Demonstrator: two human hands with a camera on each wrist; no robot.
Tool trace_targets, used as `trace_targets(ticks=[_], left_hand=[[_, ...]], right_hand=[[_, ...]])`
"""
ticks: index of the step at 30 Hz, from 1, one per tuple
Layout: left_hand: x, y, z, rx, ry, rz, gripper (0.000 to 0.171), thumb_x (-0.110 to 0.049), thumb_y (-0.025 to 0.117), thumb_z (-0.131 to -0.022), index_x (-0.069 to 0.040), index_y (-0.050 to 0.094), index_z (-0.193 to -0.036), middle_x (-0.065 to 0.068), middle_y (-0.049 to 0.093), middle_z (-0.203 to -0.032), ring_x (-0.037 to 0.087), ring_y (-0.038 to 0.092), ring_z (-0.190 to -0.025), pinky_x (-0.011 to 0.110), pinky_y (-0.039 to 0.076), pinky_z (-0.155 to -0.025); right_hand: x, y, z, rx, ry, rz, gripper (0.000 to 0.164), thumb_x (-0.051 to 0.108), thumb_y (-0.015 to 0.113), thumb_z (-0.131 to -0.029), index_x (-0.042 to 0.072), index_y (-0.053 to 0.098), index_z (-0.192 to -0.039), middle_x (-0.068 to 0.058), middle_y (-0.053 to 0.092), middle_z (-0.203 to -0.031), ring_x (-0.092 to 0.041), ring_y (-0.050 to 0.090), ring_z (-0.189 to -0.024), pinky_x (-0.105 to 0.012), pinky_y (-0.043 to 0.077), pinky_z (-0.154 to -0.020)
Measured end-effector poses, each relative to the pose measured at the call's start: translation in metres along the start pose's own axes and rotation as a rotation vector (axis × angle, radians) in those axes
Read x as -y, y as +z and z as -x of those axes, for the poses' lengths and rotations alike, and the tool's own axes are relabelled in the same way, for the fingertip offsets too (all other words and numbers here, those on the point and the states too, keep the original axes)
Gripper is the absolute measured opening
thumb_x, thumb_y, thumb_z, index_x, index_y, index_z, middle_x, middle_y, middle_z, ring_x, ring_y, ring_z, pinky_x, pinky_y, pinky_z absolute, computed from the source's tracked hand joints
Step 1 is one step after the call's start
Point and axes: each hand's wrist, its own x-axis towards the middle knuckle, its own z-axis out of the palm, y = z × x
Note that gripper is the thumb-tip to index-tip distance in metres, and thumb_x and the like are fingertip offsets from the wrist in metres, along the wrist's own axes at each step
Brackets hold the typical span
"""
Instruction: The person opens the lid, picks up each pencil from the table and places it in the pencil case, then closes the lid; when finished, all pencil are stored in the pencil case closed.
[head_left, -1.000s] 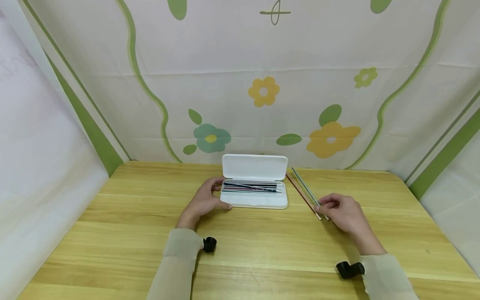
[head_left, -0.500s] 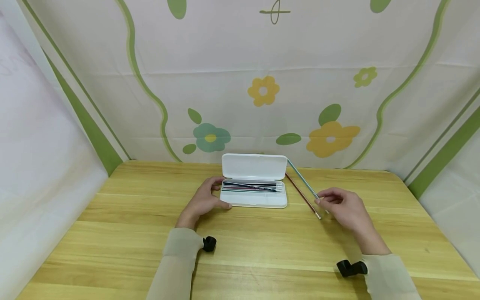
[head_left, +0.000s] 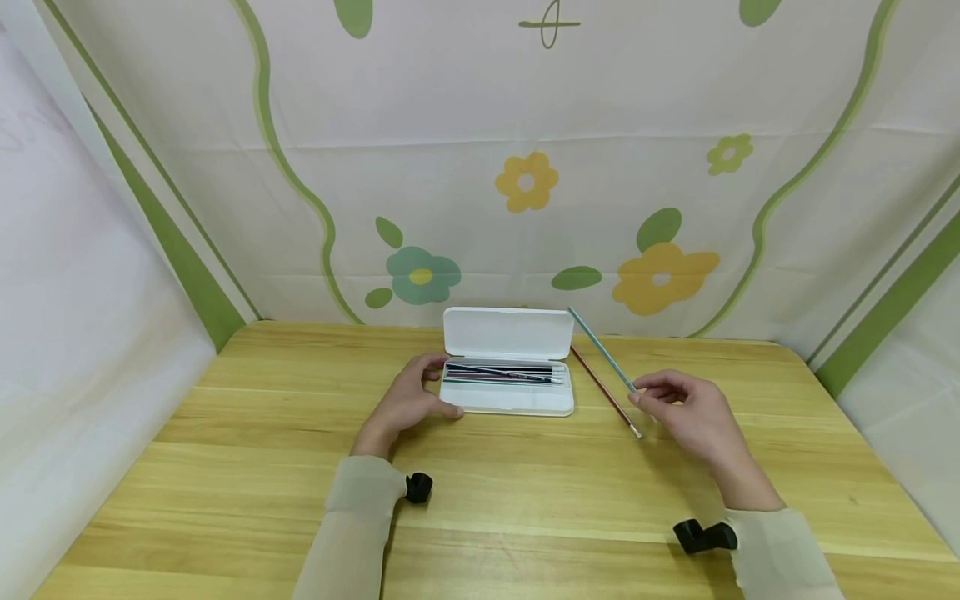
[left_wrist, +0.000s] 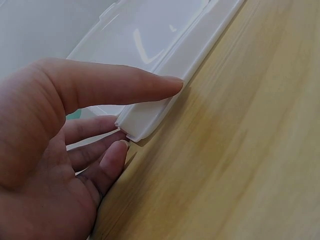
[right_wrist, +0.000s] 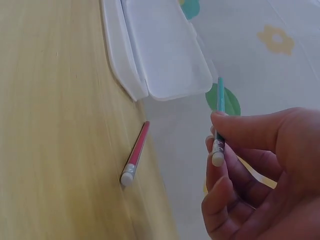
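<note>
A white pencil case (head_left: pixel 517 402) lies with its lid (head_left: pixel 508 332) raised, and several pencils (head_left: pixel 498 373) rest along its back half. My left hand (head_left: pixel 408 400) holds the case's left end; in the left wrist view the thumb (left_wrist: pixel 145 86) lies along the front wall (left_wrist: pixel 150 120) while the other fingers touch the end. Between thumb and fingertips, my right hand (head_left: pixel 686 412) pinches a teal pencil (head_left: pixel 600 346) near its eraser end, tilted up off the table. A red pencil (head_left: pixel 603 392) lies on the table between case and right hand, its white eraser (right_wrist: pixel 127 178) towards me.
The wooden table (head_left: pixel 480 500) ends behind the case at a fabric backdrop (head_left: pixel 450 192) printed with flowers. White fabric panels (head_left: pixel 97 292) hang at both sides. Each sleeve cuff carries a small black wrist camera (head_left: pixel 703 536).
My right hand has lifted the teal pencil from beside the red one; its far tip has risen and swung left towards the lid's corner. The left hand and case stay put.
</note>
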Motion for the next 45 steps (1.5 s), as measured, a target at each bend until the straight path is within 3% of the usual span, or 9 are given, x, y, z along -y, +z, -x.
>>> trace_targets(ticks=[13, 25, 37, 45], left_hand=[[0.0, -0.001, 0.001, -0.005, -0.002, -0.014, 0.094, -0.008, 0.097, -0.071, -0.009, 0.053, -0.154, 0.013, 0.053, -0.155, 0.034, 0.051, -0.136, 0.052, 0.043, -0.119], [0.0, 0.0, 0.0, -0.005, -0.013, -0.003, 0.093, -0.009, 0.096, -0.072, -0.011, 0.053, -0.155, 0.011, 0.052, -0.156, 0.033, 0.05, -0.137, 0.052, 0.043, -0.12], [0.001, 0.001, -0.001, -0.003, 0.0, -0.002, 0.092, -0.009, 0.096, -0.073, -0.011, 0.053, -0.155, 0.011, 0.052, -0.157, 0.033, 0.05, -0.138, 0.051, 0.043, -0.12], [0.0, 0.006, 0.002, -0.009, -0.006, 0.008, 0.093, -0.008, 0.097, -0.072, -0.011, 0.054, -0.155, 0.011, 0.052, -0.157, 0.032, 0.051, -0.137, 0.051, 0.043, -0.12]], right_hand=[[0.007, 0.012, 0.0, 0.063, -0.049, -0.05, 0.025, 0.028, 0.081, -0.098, 0.013, 0.08, -0.118, -0.006, 0.079, -0.102, -0.01, 0.066, -0.089, -0.027, 0.051, -0.067], [0.007, 0.023, -0.007, 0.096, -0.083, -0.011, 0.018, 0.026, 0.083, -0.096, 0.014, 0.082, -0.109, -0.003, 0.077, -0.094, -0.014, 0.065, -0.087, -0.026, 0.053, -0.064], [0.037, 0.057, -0.04, 0.117, -0.27, 0.081, 0.006, 0.011, 0.08, -0.095, 0.013, 0.084, -0.099, -0.001, 0.076, -0.09, -0.016, 0.064, -0.084, -0.026, 0.051, -0.073], [0.037, 0.078, -0.059, 0.13, -0.266, 0.061, 0.007, 0.008, 0.079, -0.095, 0.011, 0.084, -0.099, -0.008, 0.08, -0.103, -0.018, 0.066, -0.086, -0.026, 0.053, -0.076]])
